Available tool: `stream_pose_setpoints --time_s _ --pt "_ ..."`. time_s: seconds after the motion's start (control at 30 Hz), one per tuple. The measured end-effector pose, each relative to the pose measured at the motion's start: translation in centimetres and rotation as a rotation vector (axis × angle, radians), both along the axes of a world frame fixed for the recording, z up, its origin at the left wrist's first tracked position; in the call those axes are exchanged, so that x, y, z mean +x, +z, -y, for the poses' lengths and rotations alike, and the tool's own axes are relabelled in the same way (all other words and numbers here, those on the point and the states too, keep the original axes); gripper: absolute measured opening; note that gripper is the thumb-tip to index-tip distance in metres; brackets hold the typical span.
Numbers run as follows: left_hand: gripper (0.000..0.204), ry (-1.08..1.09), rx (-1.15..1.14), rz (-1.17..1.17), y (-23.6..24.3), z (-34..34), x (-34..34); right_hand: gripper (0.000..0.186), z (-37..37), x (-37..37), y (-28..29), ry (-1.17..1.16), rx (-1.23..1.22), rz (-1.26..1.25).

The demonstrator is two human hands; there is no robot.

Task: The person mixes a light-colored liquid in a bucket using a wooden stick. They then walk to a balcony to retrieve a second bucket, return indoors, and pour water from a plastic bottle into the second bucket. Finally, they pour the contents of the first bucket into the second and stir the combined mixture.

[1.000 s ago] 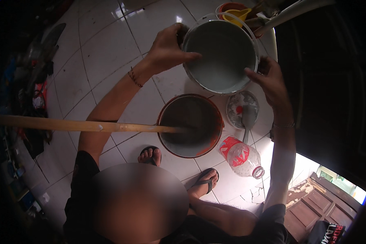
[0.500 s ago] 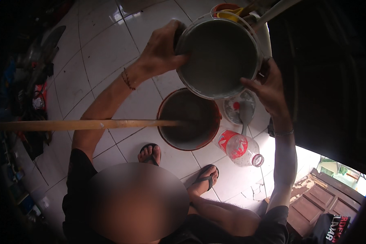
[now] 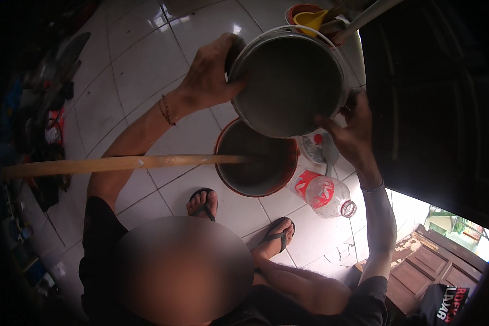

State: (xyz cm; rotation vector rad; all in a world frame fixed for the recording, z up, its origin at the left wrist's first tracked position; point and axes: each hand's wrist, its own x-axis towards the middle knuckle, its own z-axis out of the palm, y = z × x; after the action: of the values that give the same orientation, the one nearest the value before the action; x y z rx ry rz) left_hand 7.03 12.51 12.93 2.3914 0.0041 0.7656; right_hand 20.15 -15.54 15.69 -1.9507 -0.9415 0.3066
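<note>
A round pail (image 3: 280, 136) with a pale rim and a thin wire handle is held up in both my hands, its wide grey, smooth face toward me. I cannot tell whether that grey is a thick liquid or the inner wall. My left hand (image 3: 209, 70) grips its left side, thumb over the edge. Lower on the right side, my right hand (image 3: 353, 130) clasps the rim. Below and partly behind the pail, on the floor, stands an orange-rimmed bucket (image 3: 297, 165) with a dark inside. A long wooden stick (image 3: 119, 163) leans into it from the left.
Right of the bucket lie a clear plastic bottle (image 3: 331, 198) with a red label and a round whitish dish (image 3: 308, 149). An orange tub (image 3: 293, 12) with a yellow scoop (image 3: 309, 20) stands at the far end. A dark door (image 3: 429, 108) borders the right. Clutter lines the left.
The pail has moved slightly toward me and to the left, with both hands still on it. My right hand sits a little lower in view.
</note>
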Motion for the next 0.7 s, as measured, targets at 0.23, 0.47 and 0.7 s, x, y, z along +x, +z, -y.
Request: stream_pose_setpoints --time_s 0.23,0.47,0.7 --pt "0.045 -0.014 0.002 0.0 0.58 0.4 -0.7 0.059 0.22 -0.57 -0.28 -0.002 0.034 0.04" --pt "0.042 -0.084 0.027 0.087 0.58 0.43 -0.78 0.059 0.7 -0.86 -0.73 -0.014 0.071 0.082" --pt "0.042 -0.08 0.069 0.162 -0.03 0.01 -0.48 0.058 0.7 -0.99 -0.85 -0.018 0.077 0.105"
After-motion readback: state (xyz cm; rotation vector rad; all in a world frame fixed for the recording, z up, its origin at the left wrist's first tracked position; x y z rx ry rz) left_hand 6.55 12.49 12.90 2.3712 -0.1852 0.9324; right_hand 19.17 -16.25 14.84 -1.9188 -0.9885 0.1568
